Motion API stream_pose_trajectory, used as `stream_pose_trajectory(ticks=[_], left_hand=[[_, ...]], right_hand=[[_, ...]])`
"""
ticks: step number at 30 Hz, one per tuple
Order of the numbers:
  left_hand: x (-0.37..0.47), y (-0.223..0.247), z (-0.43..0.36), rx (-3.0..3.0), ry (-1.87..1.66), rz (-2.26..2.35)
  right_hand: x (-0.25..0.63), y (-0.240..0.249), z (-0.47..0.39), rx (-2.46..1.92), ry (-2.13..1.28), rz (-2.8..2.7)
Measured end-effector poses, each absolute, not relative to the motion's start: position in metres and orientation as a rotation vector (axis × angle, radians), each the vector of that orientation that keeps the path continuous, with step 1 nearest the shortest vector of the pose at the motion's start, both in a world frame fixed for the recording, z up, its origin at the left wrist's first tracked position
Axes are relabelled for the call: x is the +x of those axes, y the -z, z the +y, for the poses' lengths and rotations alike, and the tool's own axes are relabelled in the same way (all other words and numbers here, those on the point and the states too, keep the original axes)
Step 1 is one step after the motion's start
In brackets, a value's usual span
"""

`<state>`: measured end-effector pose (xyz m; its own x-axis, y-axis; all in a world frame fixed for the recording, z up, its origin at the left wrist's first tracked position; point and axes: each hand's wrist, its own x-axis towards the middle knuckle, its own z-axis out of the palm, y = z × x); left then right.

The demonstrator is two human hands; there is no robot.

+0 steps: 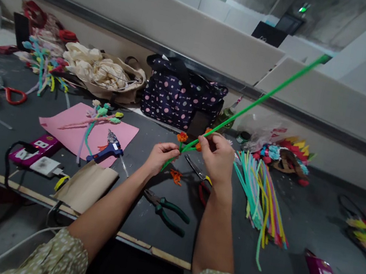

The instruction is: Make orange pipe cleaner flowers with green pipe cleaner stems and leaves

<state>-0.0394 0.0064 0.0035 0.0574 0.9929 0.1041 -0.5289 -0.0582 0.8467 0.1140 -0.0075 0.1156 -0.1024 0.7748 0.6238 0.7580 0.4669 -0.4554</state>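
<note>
Two pinches: the left hand [161,157] clamps the stem [181,146] of an orange flower [182,137] above the table [245,266], the right hand [219,156] grips a long pipe cleaner [268,95] close by, apparently joining them, with the next wrap likely needing a steady hold.

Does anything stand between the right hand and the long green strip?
Nothing visible does: the right hand pinches the long green strip, and the left hand holds green stems near an orange flower. The green-handled pliers lie on the table, apart from the strip.
</note>
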Motion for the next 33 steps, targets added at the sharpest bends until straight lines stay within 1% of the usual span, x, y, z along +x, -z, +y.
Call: stream_pose_trajectory(ticks=[6, 20, 27, 30, 33], left_hand=[[-0.038, -0.003, 0.005, 0.846, -1.400, 0.697], [-0.038, -0.004, 0.003, 0.968, -1.374, 0.688], [-0.039, -0.006, 0.001, 1.069, -1.349, 0.699], [-0.039, -0.008, 0.000, 1.093, -1.336, 0.705], [-0.040, -0.010, -0.002, 1.097, -1.323, 0.679]], right_hand=[[0.108, -0.115, -0.008, -1.301, 0.026, -1.879], [0.104, -0.112, -0.006, -1.336, 0.148, -1.867], [0.108, -0.121, -0.013, -1.281, 0.234, -1.948], [0.113, -0.124, -0.014, -1.273, 0.198, -1.945], [0.121, -0.124, -0.013, -1.267, 0.073, -1.914]])
